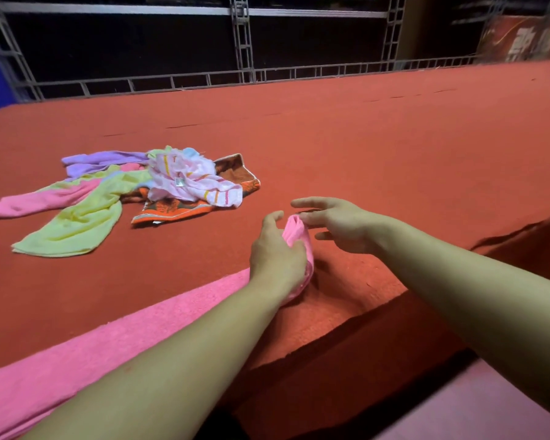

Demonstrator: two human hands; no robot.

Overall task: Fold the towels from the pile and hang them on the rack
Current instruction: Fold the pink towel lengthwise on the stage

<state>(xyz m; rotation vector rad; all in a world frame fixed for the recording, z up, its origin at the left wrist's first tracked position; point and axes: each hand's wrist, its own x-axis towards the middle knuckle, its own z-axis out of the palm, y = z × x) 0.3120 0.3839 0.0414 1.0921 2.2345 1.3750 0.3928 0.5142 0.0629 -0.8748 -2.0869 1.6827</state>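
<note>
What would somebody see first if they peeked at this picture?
Probably the long pink towel stretched along the near edge of the red table, with the left hand gripping its bunched end while the right hand hovers open beside it. Next, the colourful pile of towels lying farther back on the left.

Legible text: none.

Item 1: small sewn-in label point(179, 182) on the white striped towel point(200, 182) in the pile; some print on it, too small to read.

Item 2: red banner point(526, 38) at far upper right, behind the desk; large pale characters, blurred and cut by the frame edge, not readable.

No brands, numbers or signs can be made out elsewhere.
</note>
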